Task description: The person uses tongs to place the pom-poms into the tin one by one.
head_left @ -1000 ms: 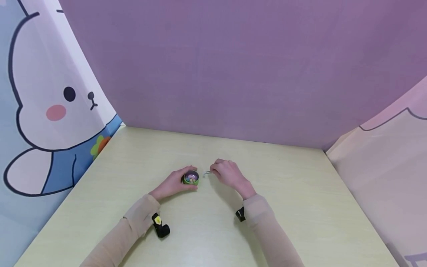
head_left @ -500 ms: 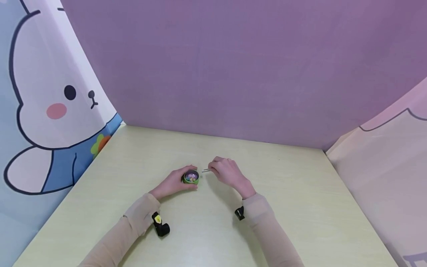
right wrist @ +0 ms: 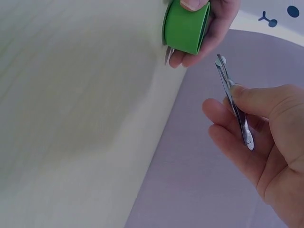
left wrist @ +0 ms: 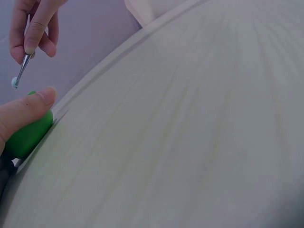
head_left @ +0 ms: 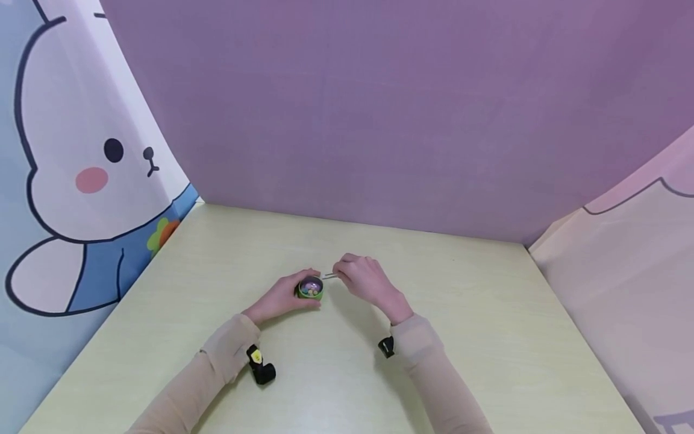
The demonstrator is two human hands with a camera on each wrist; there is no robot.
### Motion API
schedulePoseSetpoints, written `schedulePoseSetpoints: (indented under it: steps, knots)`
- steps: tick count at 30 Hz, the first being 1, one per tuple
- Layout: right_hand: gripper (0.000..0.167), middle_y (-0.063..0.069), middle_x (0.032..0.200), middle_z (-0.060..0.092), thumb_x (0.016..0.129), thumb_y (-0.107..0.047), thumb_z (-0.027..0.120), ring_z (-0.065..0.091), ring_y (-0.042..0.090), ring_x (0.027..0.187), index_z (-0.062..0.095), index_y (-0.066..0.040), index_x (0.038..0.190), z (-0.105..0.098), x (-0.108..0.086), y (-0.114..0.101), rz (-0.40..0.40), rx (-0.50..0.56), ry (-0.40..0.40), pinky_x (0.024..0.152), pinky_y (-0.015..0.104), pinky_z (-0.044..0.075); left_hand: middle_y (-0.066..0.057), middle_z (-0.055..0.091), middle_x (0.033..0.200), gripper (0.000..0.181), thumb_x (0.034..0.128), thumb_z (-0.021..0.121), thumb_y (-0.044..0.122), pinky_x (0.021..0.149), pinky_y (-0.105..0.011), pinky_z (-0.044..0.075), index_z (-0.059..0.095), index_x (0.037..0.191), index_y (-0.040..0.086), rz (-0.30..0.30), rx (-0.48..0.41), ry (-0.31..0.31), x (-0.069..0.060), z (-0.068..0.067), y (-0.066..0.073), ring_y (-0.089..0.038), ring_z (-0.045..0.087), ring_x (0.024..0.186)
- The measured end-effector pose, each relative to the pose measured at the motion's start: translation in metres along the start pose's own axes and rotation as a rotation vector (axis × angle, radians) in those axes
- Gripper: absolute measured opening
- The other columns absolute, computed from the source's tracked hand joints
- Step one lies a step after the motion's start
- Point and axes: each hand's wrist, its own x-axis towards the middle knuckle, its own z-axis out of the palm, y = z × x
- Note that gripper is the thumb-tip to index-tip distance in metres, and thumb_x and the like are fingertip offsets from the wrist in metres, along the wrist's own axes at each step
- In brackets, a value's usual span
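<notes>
My left hand (head_left: pixel 283 296) grips a small round green container (head_left: pixel 311 296), thumb on the near side and fingers on the far side. Several small coloured beads (head_left: pixel 311 291) lie in it. With thumb and fingers, my right hand (head_left: pixel 364 281) pinches metal tweezers (right wrist: pixel 230 90), whose tips point left toward the container. A small pale roundish piece (right wrist: pixel 221 61) sits between those tips. In the left wrist view the pale piece (left wrist: pixel 14 82) hangs just above the green container (left wrist: pixel 31 135). The tweezer tips are beside the container's upper right rim in the head view.
Both hands work over a pale wooden table (head_left: pixel 336 361). A purple backdrop (head_left: pixel 368 120) rises behind its far edge, and a cartoon-printed cloth (head_left: pixel 92 144) hangs at the left. Black wrist cameras (head_left: pixel 263 372) are worn on both sleeves.
My right hand has moved left and slightly away from me, bringing the tweezers up to the container's rim. The left hand and the container have stayed in place.
</notes>
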Motion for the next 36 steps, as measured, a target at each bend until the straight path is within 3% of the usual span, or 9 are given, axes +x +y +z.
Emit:
schedulePoseSetpoints:
  steps: [15, 36]
  knots:
    - [0.012, 0.002, 0.099, 0.075, 0.095, -0.014, 0.066, 0.071, 0.015, 0.078, 0.077, -0.013, 0.099, 0.0024, 0.0018, -0.0059, -0.030, 0.009, 0.001, 0.064, 0.029, 0.059, -0.008, 0.057, 0.143, 0.072, 0.0805, 0.083, 0.032, 0.109, -0.047, 0.047, 0.049, 0.143, 0.020, -0.022, -0.002, 0.008, -0.0003, 0.0013, 0.0056, -0.026, 0.059, 0.125]
    - [0.011, 0.002, 0.100, 0.074, 0.094, -0.014, 0.067, 0.071, 0.015, 0.077, 0.076, -0.013, 0.101, 0.0030, -0.0026, -0.0030, -0.033, 0.018, -0.001, 0.063, 0.028, 0.059, -0.007, 0.059, 0.141, 0.072, 0.0802, 0.083, 0.035, 0.109, -0.048, 0.047, 0.050, 0.142, 0.020, -0.004, 0.004, 0.006, 0.0016, 0.0026, 0.0016, -0.026, 0.060, 0.124]
